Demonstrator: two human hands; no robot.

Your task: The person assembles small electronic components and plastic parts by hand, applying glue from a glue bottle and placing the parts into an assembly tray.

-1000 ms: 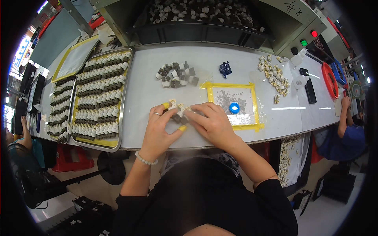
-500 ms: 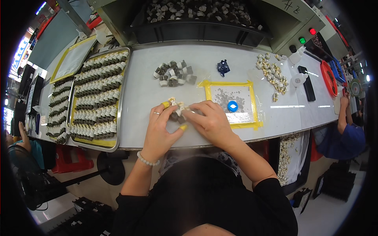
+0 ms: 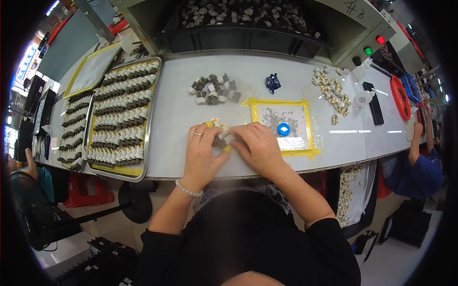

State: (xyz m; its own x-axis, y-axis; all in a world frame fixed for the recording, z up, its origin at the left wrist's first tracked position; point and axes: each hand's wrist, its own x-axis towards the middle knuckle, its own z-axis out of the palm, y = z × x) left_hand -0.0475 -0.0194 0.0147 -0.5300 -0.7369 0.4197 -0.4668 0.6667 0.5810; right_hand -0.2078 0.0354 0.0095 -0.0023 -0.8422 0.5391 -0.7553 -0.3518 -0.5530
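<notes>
Close to the near edge of the worktable, my left hand (image 3: 202, 150) and my right hand (image 3: 261, 148) meet over a few small figure-like pieces (image 3: 222, 135), white and grey with cream-gold tops. The left fingers are closed around them, with yellow covers on the index finger and thumb. From the right, my right fingertips pinch at the same cluster; the exact grip is partly hidden. Beyond the hands lies a loose group of white-and-dark-grey pieces (image 3: 213, 89). A yellow-taped square (image 3: 310, 126) sits to the right, with a small blue round container (image 3: 284, 129) on it.
A metal tray (image 3: 148, 138) with rows of finished-looking pieces stands at left. Cream-gold parts (image 3: 332, 93) and a crumpled dark blue wrapper (image 3: 273, 83) lie farther back. A black bin (image 3: 248, 39) of pieces fills the machine opening. Other people work at both sides.
My left hand and wrist have shifted slightly right, and its thumb and fingers sit closer to the right hand. The pieces stay between both hands. The whole view has moved slightly.
</notes>
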